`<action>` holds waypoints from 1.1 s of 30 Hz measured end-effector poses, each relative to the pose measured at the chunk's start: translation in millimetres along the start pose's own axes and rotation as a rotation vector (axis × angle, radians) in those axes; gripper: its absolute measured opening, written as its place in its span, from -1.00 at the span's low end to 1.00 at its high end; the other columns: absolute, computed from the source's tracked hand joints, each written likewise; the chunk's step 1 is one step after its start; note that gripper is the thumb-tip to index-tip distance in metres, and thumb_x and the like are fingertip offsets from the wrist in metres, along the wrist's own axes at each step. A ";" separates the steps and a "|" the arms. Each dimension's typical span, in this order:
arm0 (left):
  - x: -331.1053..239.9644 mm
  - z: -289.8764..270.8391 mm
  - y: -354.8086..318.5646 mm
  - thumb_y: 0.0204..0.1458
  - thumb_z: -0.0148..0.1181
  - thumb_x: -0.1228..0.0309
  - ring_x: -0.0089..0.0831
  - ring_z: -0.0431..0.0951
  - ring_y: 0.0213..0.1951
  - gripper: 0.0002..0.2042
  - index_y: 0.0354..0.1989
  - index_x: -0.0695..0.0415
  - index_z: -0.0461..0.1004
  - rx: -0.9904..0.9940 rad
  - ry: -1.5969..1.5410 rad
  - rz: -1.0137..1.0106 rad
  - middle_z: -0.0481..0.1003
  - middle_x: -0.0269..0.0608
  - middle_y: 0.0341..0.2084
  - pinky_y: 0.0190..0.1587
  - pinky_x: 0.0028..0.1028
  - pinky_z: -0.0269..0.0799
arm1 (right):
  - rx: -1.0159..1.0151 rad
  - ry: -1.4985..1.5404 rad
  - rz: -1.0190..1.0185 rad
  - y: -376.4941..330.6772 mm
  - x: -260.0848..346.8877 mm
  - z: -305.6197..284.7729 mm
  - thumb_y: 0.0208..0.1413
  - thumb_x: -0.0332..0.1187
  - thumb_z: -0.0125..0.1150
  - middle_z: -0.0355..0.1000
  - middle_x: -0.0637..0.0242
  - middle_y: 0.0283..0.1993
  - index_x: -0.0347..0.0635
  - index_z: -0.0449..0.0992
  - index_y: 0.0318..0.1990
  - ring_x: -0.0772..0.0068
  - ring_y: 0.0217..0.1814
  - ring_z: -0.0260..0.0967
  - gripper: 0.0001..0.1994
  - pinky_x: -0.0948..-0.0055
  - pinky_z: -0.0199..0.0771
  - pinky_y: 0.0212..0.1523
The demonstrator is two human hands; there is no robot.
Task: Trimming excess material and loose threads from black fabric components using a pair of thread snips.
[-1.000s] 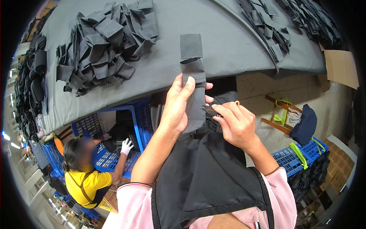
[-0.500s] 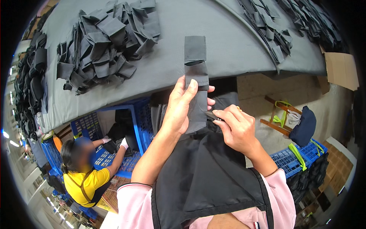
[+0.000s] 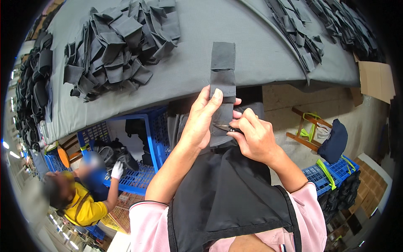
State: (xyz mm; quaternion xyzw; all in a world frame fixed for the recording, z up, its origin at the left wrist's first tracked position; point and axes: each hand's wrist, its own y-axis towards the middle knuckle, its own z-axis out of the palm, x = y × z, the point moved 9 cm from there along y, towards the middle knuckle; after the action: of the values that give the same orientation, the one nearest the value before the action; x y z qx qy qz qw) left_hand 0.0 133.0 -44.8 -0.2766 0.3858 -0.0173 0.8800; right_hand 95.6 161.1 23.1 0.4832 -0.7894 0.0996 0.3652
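My left hand (image 3: 204, 119) grips a long dark grey fabric strip (image 3: 222, 73), thumb pressed on its face, holding it upright over the near edge of the grey table (image 3: 252, 50). My right hand (image 3: 254, 136) holds small thread snips (image 3: 222, 126), their blades pointing left and touching the strip's lower part. Both hands sit just below the table edge, above my black apron (image 3: 226, 197).
A heap of folded dark fabric pieces (image 3: 119, 44) lies at the table's left, more pieces (image 3: 310, 29) at its right. Blue plastic crates (image 3: 138, 147) stand under the table. A person in a yellow shirt (image 3: 79, 197) with a white glove crouches lower left. A wooden stool (image 3: 310, 130) stands right.
The strip and both hands have shifted slightly right and down. The snips have come against the strip. The crouching person's gloved hand has moved a little.
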 end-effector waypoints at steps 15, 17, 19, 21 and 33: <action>18.3 -2.4 1.2 0.25 -0.27 0.04 -0.28 0.55 -0.20 -0.52 0.03 0.25 0.27 0.116 -0.229 -0.165 0.46 0.06 -0.13 -0.18 -0.33 0.53 | -0.198 0.444 0.383 -19.4 -39.8 -15.2 -0.22 -0.57 0.34 0.24 0.30 -0.39 -0.26 0.42 -0.24 0.47 -0.49 0.24 -0.69 0.52 0.32 -0.48; 19.7 -0.1 -2.6 0.21 -0.07 0.22 -0.34 0.55 -0.27 -0.60 0.13 0.19 0.19 0.058 -0.257 -0.211 0.46 -0.01 -0.13 -0.22 -0.35 0.52 | -0.235 0.418 0.326 -13.4 -49.8 -13.0 -0.24 -0.57 0.34 0.25 0.32 -0.39 -0.23 0.42 -0.16 0.47 -0.50 0.23 -0.61 0.53 0.32 -0.45; 13.8 3.2 -7.7 0.09 -0.07 0.51 -0.34 0.53 -0.21 -0.51 0.24 0.19 0.06 0.101 -0.112 -0.134 0.40 -0.02 -0.04 -0.17 -0.37 0.50 | -0.164 0.388 0.372 -11.0 -44.6 -14.9 -0.28 -0.60 0.31 0.25 0.32 -0.36 -0.19 0.41 -0.08 0.45 -0.47 0.22 -0.53 0.51 0.34 -0.42; 10.1 5.8 -13.2 -0.07 -0.14 0.68 -0.36 0.52 -0.18 -0.37 0.29 0.18 -0.03 0.079 -0.047 -0.127 0.36 -0.03 0.01 -0.12 -0.39 0.49 | -0.165 0.316 0.332 -2.6 -31.1 -19.6 -0.30 -0.64 0.27 0.24 0.32 -0.36 -0.17 0.41 -0.04 0.44 -0.47 0.19 -0.48 0.50 0.37 -0.40; 34.3 -15.4 -19.0 0.15 -0.38 -0.20 -0.39 0.56 -0.54 -0.30 0.06 0.26 0.25 -0.045 0.100 -0.240 0.52 0.01 -0.27 -0.52 -0.48 0.52 | -0.535 1.008 0.564 20.7 -86.9 9.3 0.22 -0.36 0.05 0.19 0.47 -0.50 -0.23 0.36 -0.31 0.68 -0.67 0.17 -0.86 0.66 0.21 -0.63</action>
State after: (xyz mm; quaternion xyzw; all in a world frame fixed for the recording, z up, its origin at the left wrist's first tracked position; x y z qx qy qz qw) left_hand 17.0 101.2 -66.8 -0.3394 0.3936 -0.1274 0.8448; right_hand 96.9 227.0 -37.9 0.0428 -0.6151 0.2067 0.7597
